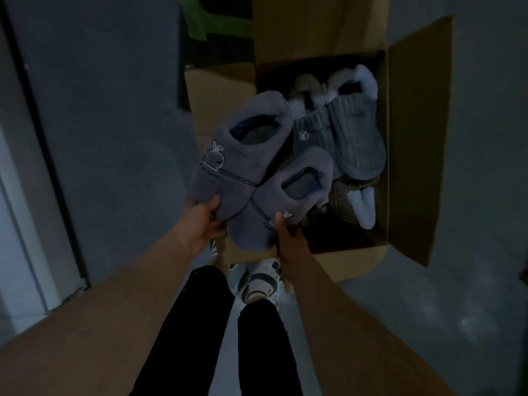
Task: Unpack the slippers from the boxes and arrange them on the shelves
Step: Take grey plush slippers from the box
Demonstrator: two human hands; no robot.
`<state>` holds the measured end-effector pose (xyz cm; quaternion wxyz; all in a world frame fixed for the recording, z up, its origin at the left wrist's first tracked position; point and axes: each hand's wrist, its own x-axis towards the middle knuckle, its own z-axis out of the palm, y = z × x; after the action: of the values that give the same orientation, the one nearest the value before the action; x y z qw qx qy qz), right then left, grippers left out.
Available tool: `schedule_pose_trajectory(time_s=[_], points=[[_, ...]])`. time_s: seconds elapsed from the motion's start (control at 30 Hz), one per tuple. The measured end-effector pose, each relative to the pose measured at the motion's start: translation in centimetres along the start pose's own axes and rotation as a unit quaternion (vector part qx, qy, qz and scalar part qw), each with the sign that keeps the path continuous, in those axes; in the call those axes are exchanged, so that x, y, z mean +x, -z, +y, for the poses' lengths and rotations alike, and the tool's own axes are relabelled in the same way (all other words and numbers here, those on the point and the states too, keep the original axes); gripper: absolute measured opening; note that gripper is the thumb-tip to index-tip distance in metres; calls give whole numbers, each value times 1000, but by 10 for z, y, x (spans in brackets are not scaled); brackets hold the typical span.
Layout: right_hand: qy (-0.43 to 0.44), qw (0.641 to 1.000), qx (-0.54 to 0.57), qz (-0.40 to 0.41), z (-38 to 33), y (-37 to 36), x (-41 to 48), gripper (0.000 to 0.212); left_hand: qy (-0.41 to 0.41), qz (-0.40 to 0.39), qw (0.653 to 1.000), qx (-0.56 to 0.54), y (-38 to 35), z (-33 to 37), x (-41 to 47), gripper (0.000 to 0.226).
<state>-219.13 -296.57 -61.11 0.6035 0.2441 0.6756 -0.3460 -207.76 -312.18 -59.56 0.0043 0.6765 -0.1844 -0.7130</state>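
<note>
**2 plush slippers, 1 in each hand**

My left hand (204, 221) curls round the toe end of the left plush slipper (243, 150), thumb on top and fingers underneath. My right hand (288, 238) grips the toe of the right plush slipper (297, 195) the same way. Both slippers hang over the near-left corner of the open cardboard box (411, 138), overlapping and touching.

They look light and soft: fuzzy blue-grey fabric, thick rounded collars and a stitched rabbit on the left upper. I judge the toe squashes under grip, so the sole edge offers a firmer hold. Nothing seems fragile or slippery.

Further right in the box lie ribbed slippers (351, 132) with pale fleecy lining.
</note>
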Motion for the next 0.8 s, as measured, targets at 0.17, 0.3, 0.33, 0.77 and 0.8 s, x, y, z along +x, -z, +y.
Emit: schedule_pose_trajectory(time_s=[0.17,0.3,0.33,0.77,0.8], points=[[3,985,165,-45,-19,18,-17,99,11,-22,999,-39,-4,2,-19,32],[16,981,170,-88,-42,32,-53,59,14,-20,995,-97,-16,7,-50,33],[21,979,175,-106,-46,35,-61,55,15,-23,993,-111,-19,8,-59,35],[107,985,54,-121,-112,-18,-172,48,-109,-13,952,-284,21,25,-172,69],[111,984,39,-131,-117,-30,-176,49,-118,-5,947,-299,30,28,-176,71]])
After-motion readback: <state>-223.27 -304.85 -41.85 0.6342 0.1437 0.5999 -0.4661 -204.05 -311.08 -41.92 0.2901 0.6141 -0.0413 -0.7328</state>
